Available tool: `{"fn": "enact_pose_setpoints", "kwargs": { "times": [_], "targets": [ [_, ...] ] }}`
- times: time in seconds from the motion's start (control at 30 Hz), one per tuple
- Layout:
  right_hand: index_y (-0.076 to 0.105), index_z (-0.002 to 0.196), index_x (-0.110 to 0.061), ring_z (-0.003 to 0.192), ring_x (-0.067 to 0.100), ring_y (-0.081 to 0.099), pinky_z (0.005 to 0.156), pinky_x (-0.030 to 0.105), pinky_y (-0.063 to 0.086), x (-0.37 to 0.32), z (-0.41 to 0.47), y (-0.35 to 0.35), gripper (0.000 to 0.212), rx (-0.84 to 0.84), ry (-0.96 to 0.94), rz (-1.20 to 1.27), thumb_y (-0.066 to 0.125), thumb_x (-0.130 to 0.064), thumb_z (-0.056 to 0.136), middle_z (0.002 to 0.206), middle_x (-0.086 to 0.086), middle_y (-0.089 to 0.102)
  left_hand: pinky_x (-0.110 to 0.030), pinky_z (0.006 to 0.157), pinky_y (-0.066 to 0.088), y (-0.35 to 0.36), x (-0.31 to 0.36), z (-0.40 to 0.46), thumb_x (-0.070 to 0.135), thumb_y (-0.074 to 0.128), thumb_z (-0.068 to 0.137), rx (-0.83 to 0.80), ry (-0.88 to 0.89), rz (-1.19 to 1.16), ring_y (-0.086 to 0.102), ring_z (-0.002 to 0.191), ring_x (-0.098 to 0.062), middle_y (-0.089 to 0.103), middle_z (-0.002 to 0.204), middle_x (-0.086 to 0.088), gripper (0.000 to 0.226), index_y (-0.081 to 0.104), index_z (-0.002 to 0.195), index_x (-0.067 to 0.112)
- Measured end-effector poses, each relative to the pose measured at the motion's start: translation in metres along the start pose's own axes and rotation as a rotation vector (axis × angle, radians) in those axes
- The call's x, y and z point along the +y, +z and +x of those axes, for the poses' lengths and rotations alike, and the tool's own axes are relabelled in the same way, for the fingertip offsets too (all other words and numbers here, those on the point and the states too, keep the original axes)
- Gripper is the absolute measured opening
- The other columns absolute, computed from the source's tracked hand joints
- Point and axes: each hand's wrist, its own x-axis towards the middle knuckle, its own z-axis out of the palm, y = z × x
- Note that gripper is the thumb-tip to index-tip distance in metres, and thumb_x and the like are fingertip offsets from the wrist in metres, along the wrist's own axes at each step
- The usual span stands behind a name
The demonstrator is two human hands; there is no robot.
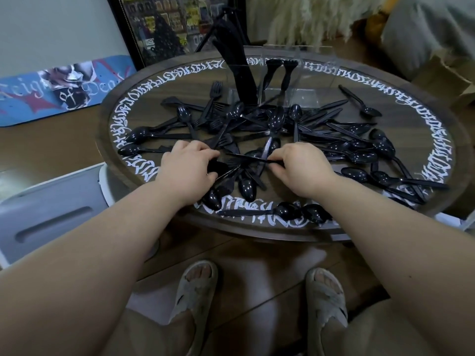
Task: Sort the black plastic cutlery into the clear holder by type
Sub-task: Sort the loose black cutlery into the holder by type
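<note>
A heap of black plastic cutlery (270,127), spoons, forks and knives, lies spread over the round table (385,98). The clear holder (300,70) stands at the table's far side. Its left compartment holds a tall bunch of black knives (237,70), and a middle one holds two pieces standing handle up. My left hand (189,167) is curled down on the near part of the heap, fingers around a black piece. My right hand (299,167) pinches the end of a thin black knife (246,157) lying across the heap.
The dark wooden table carries a ring of white lettering. A white plastic stool (51,211) stands at the near left. A blue skateboard deck (59,88) and a framed picture (169,24) lean at the back left. My sandalled feet (257,296) rest under the table's near edge.
</note>
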Motion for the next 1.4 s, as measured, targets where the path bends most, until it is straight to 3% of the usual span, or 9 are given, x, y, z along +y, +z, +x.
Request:
{"fn": "enact_pose_setpoints", "kwargs": {
  "times": [0.3,0.47,0.7,0.87,1.0,1.2,1.3,1.4],
  "targets": [
    [0.067,0.11,-0.016,0.097,0.03,0.06,0.082,0.039,0.049,-0.007,0.0,-0.003,0.025,0.055,0.059,0.092,0.049,-0.024,0.095,0.101,0.006,0.068,-0.042,0.096,0.034,0.003,0.013,0.009,0.024,0.051,0.094,0.035,-0.008,-0.041,0.044,0.121,-0.023,0.052,0.127,0.002,0.036,0.057,0.128,0.036],
    [0.059,0.104,-0.016,0.083,0.026,0.06,0.076,0.041,0.05,-0.012,0.001,-0.009,0.016,0.099,0.111,0.301,0.047,-0.022,0.096,0.089,0.005,0.067,-0.035,0.089,0.042,-0.005,0.011,0.008,0.018,0.055,0.092,0.159,0.016,-0.216,0.054,0.11,-0.025,0.056,0.118,-0.002,0.032,0.062,0.123,0.023],
    [0.058,0.095,-0.02,0.079,0.017,0.058,0.076,0.036,0.051,-0.031,0.008,-0.009,0.011,0.069,0.128,0.442,0.054,-0.017,0.086,0.079,-0.008,0.06,-0.032,0.085,0.047,-0.016,-0.009,-0.003,0.027,0.06,0.092,0.243,-0.02,-0.38,0.061,0.099,-0.02,0.069,0.104,0.002,0.021,0.066,0.112,0.021],
    [0.055,0.098,-0.022,0.082,0.019,0.06,0.072,0.032,0.05,-0.039,0.019,-0.004,0.011,0.107,0.203,0.379,0.056,-0.021,0.087,0.072,-0.012,0.053,-0.027,0.074,0.039,-0.017,-0.027,-0.005,0.029,0.062,0.09,0.295,-0.09,-0.373,0.058,0.088,-0.02,0.066,0.089,0.003,0.02,0.065,0.108,0.02],
    [0.057,0.097,-0.021,0.081,0.02,0.059,0.073,0.032,0.05,-0.05,0.029,0.002,0.011,0.092,0.202,0.374,0.057,-0.022,0.086,0.074,-0.009,0.055,-0.026,0.067,0.031,-0.015,-0.039,-0.002,0.03,0.059,0.092,0.264,-0.149,-0.348,0.048,0.076,-0.016,0.049,0.067,0.012,0.008,0.056,0.089,0.023],
    [0.062,0.092,-0.018,0.075,0.014,0.053,0.067,0.026,0.043,-0.065,0.034,0.0,0.01,-0.037,0.076,0.35,0.058,-0.014,0.083,0.071,-0.013,0.051,-0.026,0.069,0.033,-0.014,-0.053,-0.001,0.033,0.064,0.088,0.242,-0.182,-0.35,0.051,0.078,-0.017,0.054,0.073,0.006,0.018,0.057,0.085,0.017],
    [0.063,0.091,-0.02,0.072,0.013,0.052,0.064,0.024,0.042,-0.06,0.031,-0.012,0.014,-0.22,0.033,0.355,0.062,-0.01,0.081,0.074,-0.008,0.054,-0.023,0.07,0.033,-0.015,-0.055,-0.004,0.035,0.07,0.084,0.21,-0.172,-0.412,0.053,0.08,-0.014,0.057,0.079,0.007,0.022,0.055,0.086,0.018],
    [0.062,0.1,-0.024,0.075,0.01,0.052,0.063,0.023,0.041,-0.058,0.024,-0.013,0.024,-0.397,-0.042,0.204,0.067,-0.012,0.081,0.082,-0.011,0.052,-0.023,0.067,0.031,-0.016,-0.05,-0.007,0.029,0.063,0.088,0.178,-0.14,-0.385,0.051,0.078,-0.015,0.053,0.073,0.01,0.015,0.054,0.084,0.018]
  ]
}}
